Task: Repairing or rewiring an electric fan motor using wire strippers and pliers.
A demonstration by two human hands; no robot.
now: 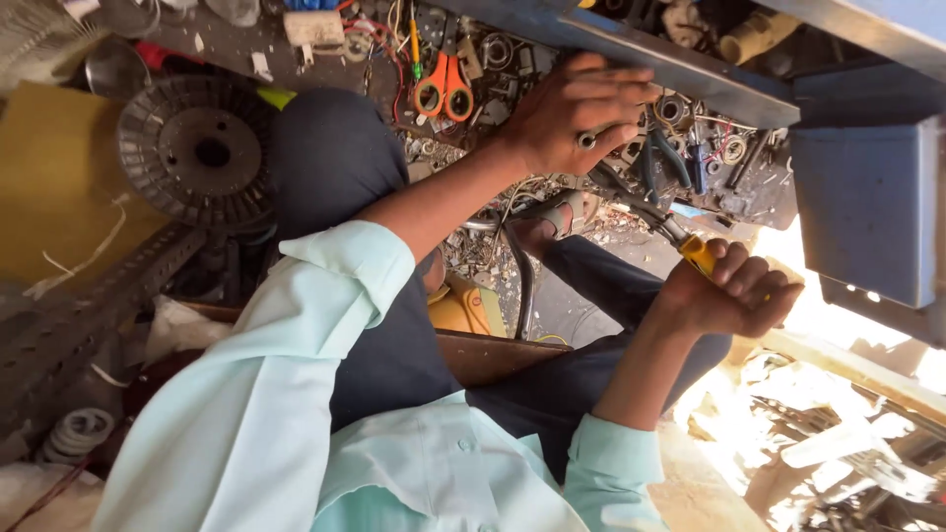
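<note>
My left hand (576, 116) lies on a blue metal bar (709, 79), its fingers curled over the bar's edge. A small metal ring shows at one finger. My right hand (737, 294) is closed around the yellow handle of a screwdriver (690, 248). The screwdriver's metal shaft points up and left into a heap of small metal parts below the bar. Both of my arms wear light green sleeves, and my dark trousered knee (330, 148) is raised between them.
Orange-handled scissors (443, 87), pliers (662, 163), wires, washers and bearings litter the floor. A round ribbed metal disc (197, 148) lies at the left beside a yellow board (59, 187). A blue metal box (867, 207) stands at the right. My sandalled foot (554, 219) rests among the scrap.
</note>
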